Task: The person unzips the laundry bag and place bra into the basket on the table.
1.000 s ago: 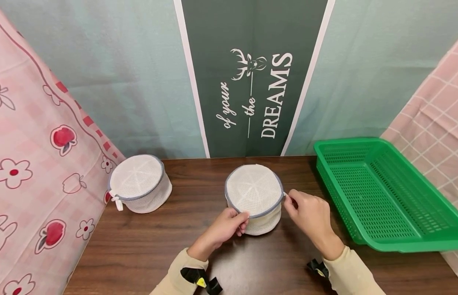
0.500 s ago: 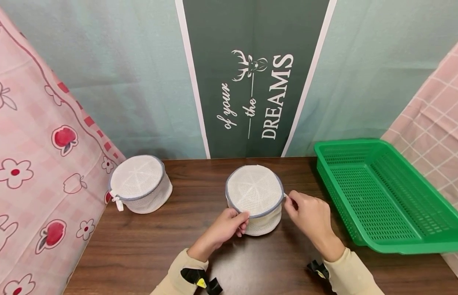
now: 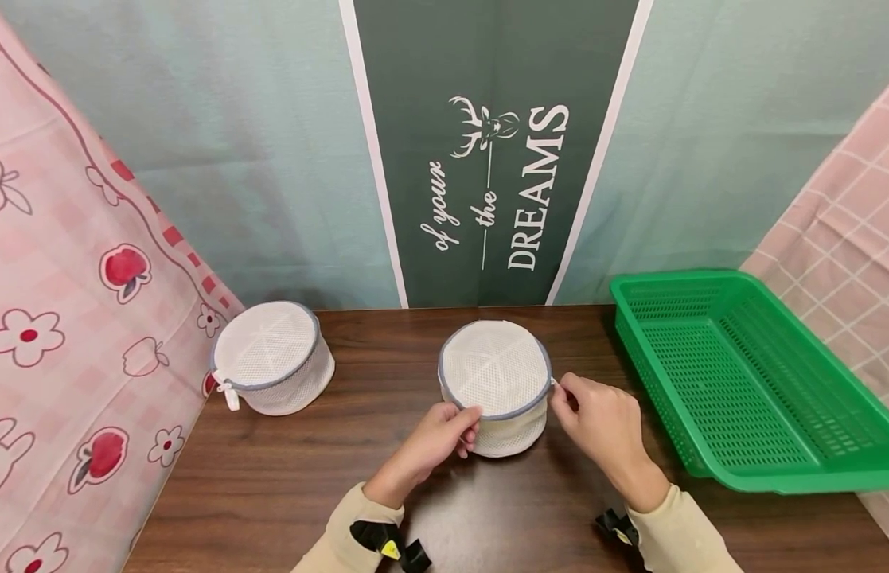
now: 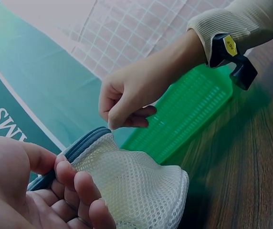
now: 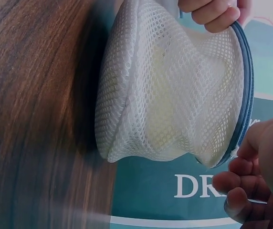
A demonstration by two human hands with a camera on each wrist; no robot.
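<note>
A round white mesh laundry bag (image 3: 495, 371) with a blue-grey zippered rim stands on the wooden table, its top closed flat. My left hand (image 3: 435, 436) pinches the front left of that rim between thumb and fingers. At the bag's right side my right hand (image 3: 603, 418) pinches the small white zipper pull (image 5: 235, 151) between thumb and forefinger. Something pale yellow (image 5: 160, 102) shows through the mesh in the right wrist view. Far to the left stands a second, similar mesh bag (image 3: 267, 344), with its white pull hanging at the front left.
A green plastic basket (image 3: 731, 382) with slotted walls stands on the right, close beyond my right hand. Printed cloths hang behind and at both sides of the brown wooden table (image 3: 387, 350). A black strap with a small camera mount (image 3: 376, 537) sits on each wrist.
Almost nothing differs. My left thumb has shifted very slightly at the rim, and both hands keep their hold on the bag and its zipper pull.
</note>
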